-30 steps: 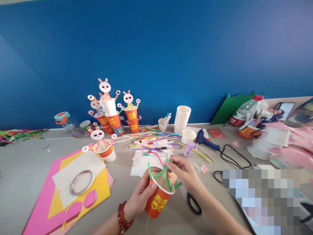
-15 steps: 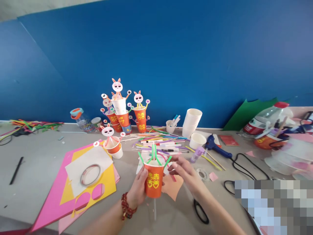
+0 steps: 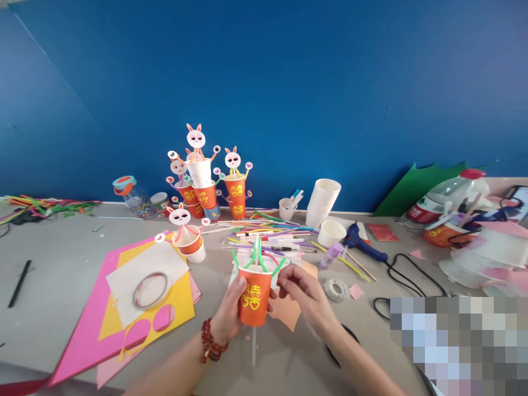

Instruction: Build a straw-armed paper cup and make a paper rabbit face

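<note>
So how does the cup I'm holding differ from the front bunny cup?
The held cup has green stems, the bunny cup pinkish ones. The held cup lacks the bunny cup's face. The held cup is in your left hand; the bunny cup sits in a white cup. Both are orange.

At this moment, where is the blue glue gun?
In the head view, the blue glue gun lies on the table's right side, between the white paper bowl and the red square.

Tape roll (image 3: 150,290) on paper sheets (image 3: 177,263)
</note>
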The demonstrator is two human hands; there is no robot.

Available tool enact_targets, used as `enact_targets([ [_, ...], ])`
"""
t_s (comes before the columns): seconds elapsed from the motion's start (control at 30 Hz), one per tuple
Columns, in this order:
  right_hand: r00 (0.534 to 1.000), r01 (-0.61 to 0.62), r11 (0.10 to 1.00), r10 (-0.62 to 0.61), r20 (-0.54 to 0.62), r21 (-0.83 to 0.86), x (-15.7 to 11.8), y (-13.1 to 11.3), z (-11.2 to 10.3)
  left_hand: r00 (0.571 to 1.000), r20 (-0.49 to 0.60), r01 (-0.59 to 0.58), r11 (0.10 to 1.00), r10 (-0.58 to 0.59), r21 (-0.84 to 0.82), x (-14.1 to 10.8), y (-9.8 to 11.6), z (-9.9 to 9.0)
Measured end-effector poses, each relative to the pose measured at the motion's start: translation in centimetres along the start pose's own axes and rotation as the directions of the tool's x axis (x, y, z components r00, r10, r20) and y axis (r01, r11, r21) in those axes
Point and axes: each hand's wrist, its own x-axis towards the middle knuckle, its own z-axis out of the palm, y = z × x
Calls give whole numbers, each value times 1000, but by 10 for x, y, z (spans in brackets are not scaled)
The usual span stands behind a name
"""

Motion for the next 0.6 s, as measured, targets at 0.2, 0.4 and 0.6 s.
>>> enact_targets([
  [0.2, 992, -23, 999, 19, -123, -33, 4, 6, -10, 998, -8, -61, 997, 61, 52, -1, 7, 6],
  [0.4, 922, 4, 942, 127, 366, -336, -9, 5, 8, 952, -57, -290, 944, 302, 157, -3, 11, 1],
  [0.6, 909, 81, 946, 60, 413, -315, -23, 10, 38, 948, 60, -319, 920, 313, 230, -11, 10, 2],
])
